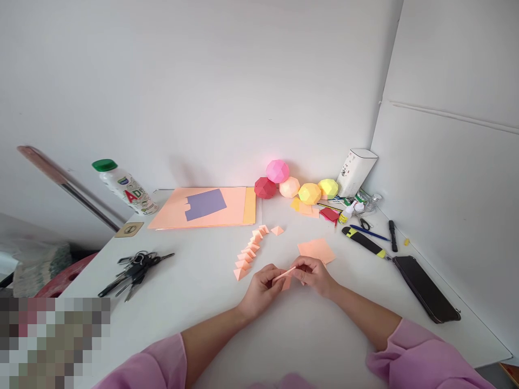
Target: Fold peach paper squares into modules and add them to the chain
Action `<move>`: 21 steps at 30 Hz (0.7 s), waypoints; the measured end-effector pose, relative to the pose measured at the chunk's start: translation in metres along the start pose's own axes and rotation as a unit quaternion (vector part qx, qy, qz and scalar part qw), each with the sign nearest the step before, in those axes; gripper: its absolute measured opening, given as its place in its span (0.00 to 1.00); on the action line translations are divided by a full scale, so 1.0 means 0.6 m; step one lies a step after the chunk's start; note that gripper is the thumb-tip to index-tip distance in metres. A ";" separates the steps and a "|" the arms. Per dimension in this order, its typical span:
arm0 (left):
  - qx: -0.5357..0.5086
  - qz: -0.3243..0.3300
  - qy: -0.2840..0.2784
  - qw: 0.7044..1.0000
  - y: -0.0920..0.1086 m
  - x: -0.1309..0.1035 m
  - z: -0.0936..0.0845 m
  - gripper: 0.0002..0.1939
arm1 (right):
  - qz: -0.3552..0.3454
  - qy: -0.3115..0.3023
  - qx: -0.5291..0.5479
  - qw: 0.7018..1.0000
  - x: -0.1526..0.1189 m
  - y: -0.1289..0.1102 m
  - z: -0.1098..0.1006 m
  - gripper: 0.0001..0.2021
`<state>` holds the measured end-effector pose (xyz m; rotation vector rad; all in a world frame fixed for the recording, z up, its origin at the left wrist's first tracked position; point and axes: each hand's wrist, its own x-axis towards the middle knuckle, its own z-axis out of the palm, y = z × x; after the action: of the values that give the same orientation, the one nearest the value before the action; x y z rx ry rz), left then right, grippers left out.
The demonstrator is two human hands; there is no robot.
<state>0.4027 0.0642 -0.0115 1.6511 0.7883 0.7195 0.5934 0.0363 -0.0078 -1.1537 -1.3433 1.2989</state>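
Left hand (261, 290), right hand (317, 274): fingers pinched opposite ends of paper (285, 274) | paper was between hands, over bench (194, 275), neither nearer | long axis slanted near-left to far-right | sheet (318, 249) lay beyond right hand

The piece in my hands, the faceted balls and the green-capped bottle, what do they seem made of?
Held piece: matte paper or thin card, by its thin, straight edge.
Faceted balls: probably matte paper too, by their flat facets.
Green-capped bottle: likely smooth plastic, by its opaque white body.
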 end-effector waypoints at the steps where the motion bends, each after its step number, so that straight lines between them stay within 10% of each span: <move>1: 0.001 0.000 0.000 1.000 0.000 0.000 0.000 0.11 | -0.001 0.000 -0.001 1.000 0.000 0.001 0.000 0.09; 21: 0.004 -0.003 -0.003 1.000 0.003 -0.001 -0.001 0.11 | 0.013 0.008 -0.001 1.000 0.000 -0.008 0.001 0.12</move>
<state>0.4025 0.0639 -0.0097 1.6561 0.7931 0.7084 0.5924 0.0362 -0.0031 -1.1842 -1.3232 1.3031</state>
